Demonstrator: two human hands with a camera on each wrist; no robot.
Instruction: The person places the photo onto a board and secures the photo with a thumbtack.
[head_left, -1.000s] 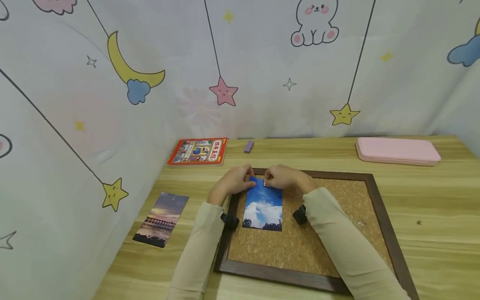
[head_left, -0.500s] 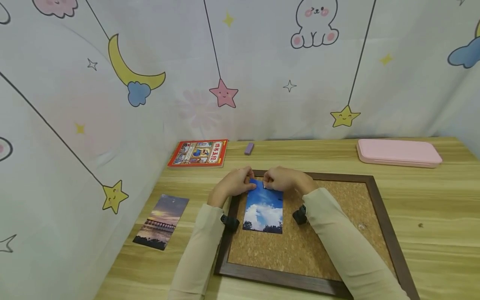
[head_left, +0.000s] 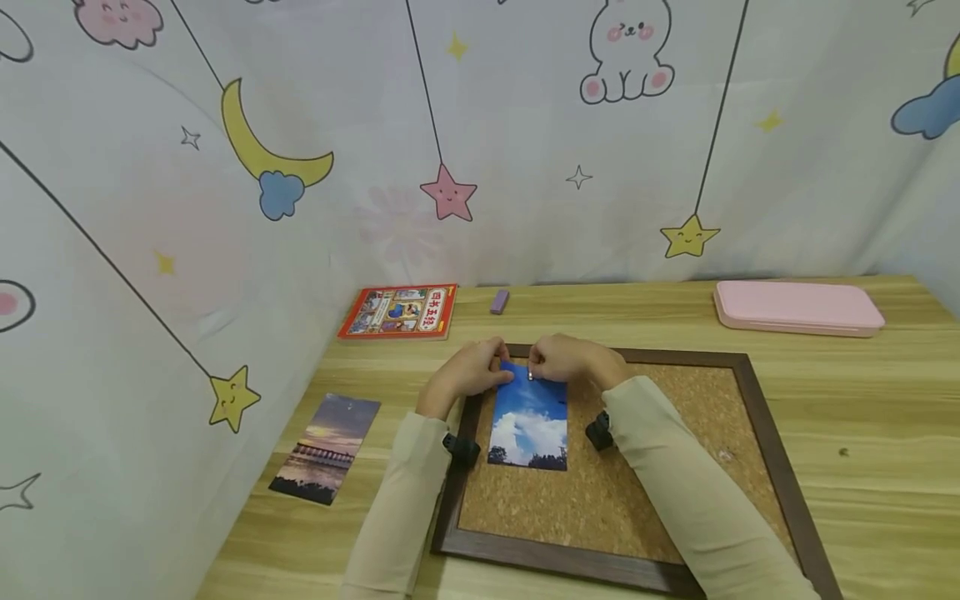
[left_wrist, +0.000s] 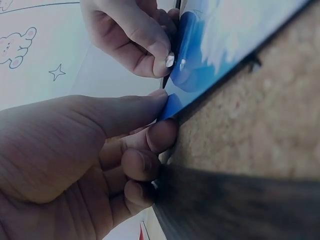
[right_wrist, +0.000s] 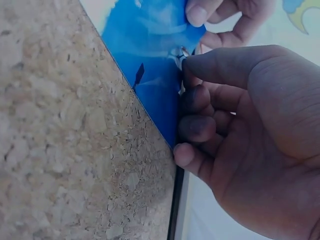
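A blue sky-and-cloud photo (head_left: 528,421) lies on a cork board (head_left: 660,467) with a dark brown frame. My left hand (head_left: 501,372) pinches the photo's top left corner between thumb and fingers; the left wrist view shows this left hand (left_wrist: 167,116) close up on the photo (left_wrist: 220,45). My right hand (head_left: 534,369) pinches a small silver pin (head_left: 530,375) at the photo's top edge. In the right wrist view the right hand (right_wrist: 186,80) holds the pin (right_wrist: 181,56) against the blue photo (right_wrist: 150,75).
On the wooden table (head_left: 885,417), a red picture book (head_left: 397,311) and a purple eraser (head_left: 498,301) lie behind the board. A pink case (head_left: 797,306) sits at the back right. A sunset photo (head_left: 326,448) lies left of the frame. A cartoon curtain (head_left: 480,133) closes off the back and left.
Both hands stay at the photo's top edge. Only the head view has shifted slightly.
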